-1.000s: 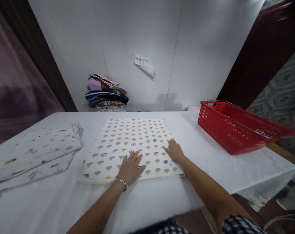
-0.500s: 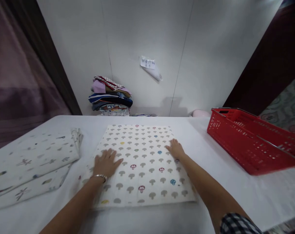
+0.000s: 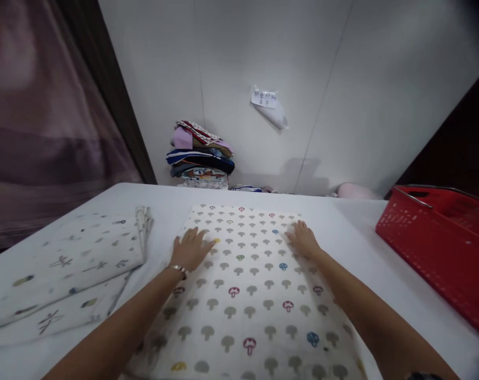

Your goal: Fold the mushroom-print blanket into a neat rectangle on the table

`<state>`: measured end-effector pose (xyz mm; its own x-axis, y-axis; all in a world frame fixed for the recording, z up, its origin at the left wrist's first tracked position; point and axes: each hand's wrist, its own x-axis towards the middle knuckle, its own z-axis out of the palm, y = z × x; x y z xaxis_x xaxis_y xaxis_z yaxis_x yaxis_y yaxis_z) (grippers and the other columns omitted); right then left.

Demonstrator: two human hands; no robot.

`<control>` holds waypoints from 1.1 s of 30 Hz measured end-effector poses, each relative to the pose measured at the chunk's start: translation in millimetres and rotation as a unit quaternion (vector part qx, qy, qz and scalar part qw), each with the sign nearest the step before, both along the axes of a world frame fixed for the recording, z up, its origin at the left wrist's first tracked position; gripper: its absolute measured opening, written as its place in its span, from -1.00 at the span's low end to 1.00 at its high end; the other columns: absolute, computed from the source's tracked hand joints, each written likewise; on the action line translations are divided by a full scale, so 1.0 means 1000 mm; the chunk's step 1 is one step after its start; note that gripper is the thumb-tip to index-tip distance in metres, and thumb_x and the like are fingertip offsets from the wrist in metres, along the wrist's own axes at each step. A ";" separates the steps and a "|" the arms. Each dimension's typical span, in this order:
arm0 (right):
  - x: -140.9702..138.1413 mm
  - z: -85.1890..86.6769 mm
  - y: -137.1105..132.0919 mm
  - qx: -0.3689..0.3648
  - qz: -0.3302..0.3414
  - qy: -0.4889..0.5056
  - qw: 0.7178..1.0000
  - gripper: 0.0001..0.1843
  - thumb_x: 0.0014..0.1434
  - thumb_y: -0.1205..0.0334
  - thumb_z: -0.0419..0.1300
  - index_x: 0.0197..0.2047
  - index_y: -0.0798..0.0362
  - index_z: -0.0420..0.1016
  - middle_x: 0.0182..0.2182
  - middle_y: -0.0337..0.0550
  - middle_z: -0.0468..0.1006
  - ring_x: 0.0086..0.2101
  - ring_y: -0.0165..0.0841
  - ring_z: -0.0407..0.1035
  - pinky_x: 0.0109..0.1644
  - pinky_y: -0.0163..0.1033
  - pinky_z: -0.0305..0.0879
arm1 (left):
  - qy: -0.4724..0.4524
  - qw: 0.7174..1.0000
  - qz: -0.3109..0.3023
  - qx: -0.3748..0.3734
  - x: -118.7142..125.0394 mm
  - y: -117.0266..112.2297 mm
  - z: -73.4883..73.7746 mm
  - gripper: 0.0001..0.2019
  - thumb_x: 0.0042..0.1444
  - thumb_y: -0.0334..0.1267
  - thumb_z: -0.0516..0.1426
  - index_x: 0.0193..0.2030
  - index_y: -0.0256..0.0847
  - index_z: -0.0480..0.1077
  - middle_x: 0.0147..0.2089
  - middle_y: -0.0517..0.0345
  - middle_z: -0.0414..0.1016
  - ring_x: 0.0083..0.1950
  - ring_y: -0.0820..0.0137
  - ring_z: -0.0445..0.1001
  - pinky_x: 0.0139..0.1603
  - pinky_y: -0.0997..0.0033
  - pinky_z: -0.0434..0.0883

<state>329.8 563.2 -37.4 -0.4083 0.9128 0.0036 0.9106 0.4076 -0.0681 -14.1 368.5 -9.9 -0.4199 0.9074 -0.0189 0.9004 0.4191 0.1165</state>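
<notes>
A white cloth (image 3: 247, 274) printed with small mushrooms, mostly grey with some red, blue and yellow, lies spread flat before me. My left hand (image 3: 191, 250) rests on its left side, fingers apart, a bracelet on the wrist. Over by the cloth's far right edge, my right hand (image 3: 303, 240) lies flat with fingers stretched out. Both palms press on the fabric without gripping it. The near edge of the cloth runs close to the bottom of the view. To the left is another white printed cloth (image 3: 84, 253), folded and loosely bunched at one corner.
A white-covered table (image 3: 342, 221) carries both cloths. On the right stands a red perforated basket (image 3: 441, 253) with metal handles. Behind the table's far edge rises a stack of folded fabrics (image 3: 202, 155). A paper note (image 3: 264, 98) hangs on the wall; a curtain (image 3: 45, 132) is at left.
Both hands have slid away from me along the mushroom cloth, toward its far edge. The camera view has turned left and come closer, so things appear shifted right.
</notes>
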 end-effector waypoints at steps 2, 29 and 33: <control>-0.008 -0.005 0.020 0.008 -0.009 0.019 1.000 -0.30 0.27 -0.12 -0.27 0.31 0.17 -0.02 0.31 0.09 -0.07 0.28 -0.14 -0.22 0.25 -0.03 -0.13 | 0.018 1.000 0.004 -0.008 -0.014 0.023 -0.001 -0.35 0.14 0.15 -0.17 0.30 -0.14 0.07 0.41 0.02 -0.15 0.40 0.14 -0.20 0.30 -0.12 -0.18; -0.041 -0.017 0.070 0.013 -0.017 -0.016 1.000 -0.34 0.27 -0.07 -0.23 0.25 0.22 0.10 0.28 0.12 0.04 0.25 -0.09 -0.09 0.25 0.00 -0.11 | -0.056 0.997 0.038 -0.023 -0.081 0.091 -0.025 -0.27 0.11 0.23 -0.25 0.34 -0.12 -0.04 0.42 0.10 -0.23 0.41 0.14 -0.30 0.30 -0.11 -0.14; -0.021 -0.009 0.019 0.028 0.031 -0.020 0.999 -0.36 0.29 -0.01 -0.24 0.30 0.21 0.03 0.30 0.11 -0.03 0.28 -0.15 -0.17 0.27 0.02 -0.15 | -0.063 0.998 0.018 -0.024 -0.060 0.054 -0.009 -0.32 0.16 0.17 -0.25 0.34 -0.14 -0.03 0.42 0.10 -0.23 0.41 0.19 -0.28 0.31 -0.09 -0.20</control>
